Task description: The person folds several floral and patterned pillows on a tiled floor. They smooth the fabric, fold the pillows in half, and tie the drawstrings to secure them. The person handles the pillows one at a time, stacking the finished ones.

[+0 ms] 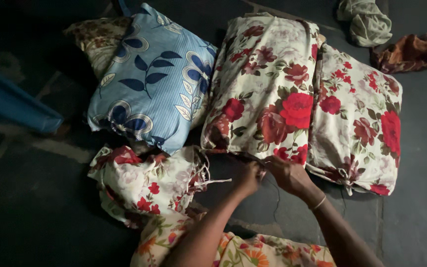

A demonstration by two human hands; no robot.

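My fingers [262, 170] are pinched together at the open end of the middle rose-print pillow [265, 84], both hands closed on the thin tie strings of its cover. My left hand [249, 177] grips from the left, my right hand [287, 174] from the right, the two almost touching at the cover's lower edge. The light is dim, so I cannot tell whether the knot is formed or only begun.

To do this well, I judge I should keep the two strings taut and level, draw the cover's mouth shut so no filling shows, and snug the knot close against the fabric (a loose one would slip).

The pillow lies on the dark floor [421, 173], its far end pointing away from me. Touching it on the right is a second rose-print pillow [359, 116], cream with red blooms, its own ties already bunched at the near edge. On the left a blue striped pillow [151, 79] with dark leaf shapes leans on a brownish patterned cushion [95, 39]. Just beside my left forearm sits a crumpled rose-print cover [144, 183], a loose string trailing from it. Well apart, at the far right, lie a pale green cloth [366, 22] and a brown cloth [413, 52]. I see no packages, labels or signs anywhere.
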